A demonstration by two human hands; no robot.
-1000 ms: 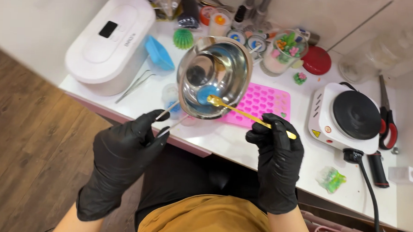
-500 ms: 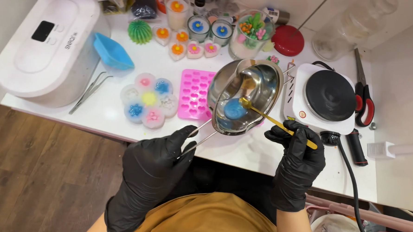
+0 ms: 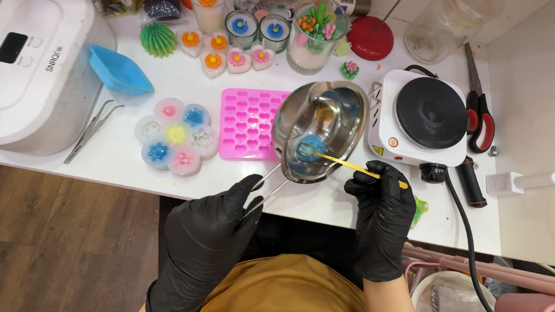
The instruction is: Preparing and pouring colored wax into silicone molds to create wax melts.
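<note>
Both hands wear black gloves. My left hand (image 3: 215, 231) grips the wire handle of a small steel melting pot (image 3: 321, 134), which hovers tilted over the white table between the pink heart mould (image 3: 246, 123) and the white hot plate (image 3: 424, 119). A blue blob lies in the pot's bottom. My right hand (image 3: 382, 207) pinches a thin yellow stick (image 3: 352, 167) whose tip reaches into the pot at the blue blob.
A flower-shaped clear mould (image 3: 176, 136) with coloured fillings lies left of the pink mould. Tweezers (image 3: 91, 130), a blue dish (image 3: 119, 73) and a white box appliance (image 3: 33, 64) stand at left. Candles and jars line the back. Scissors (image 3: 480, 115) lie right of the hot plate.
The pot has shifted right, from over the pink mould toward the hot plate, and both hands went with it. The stick's tip stays in the pot.
</note>
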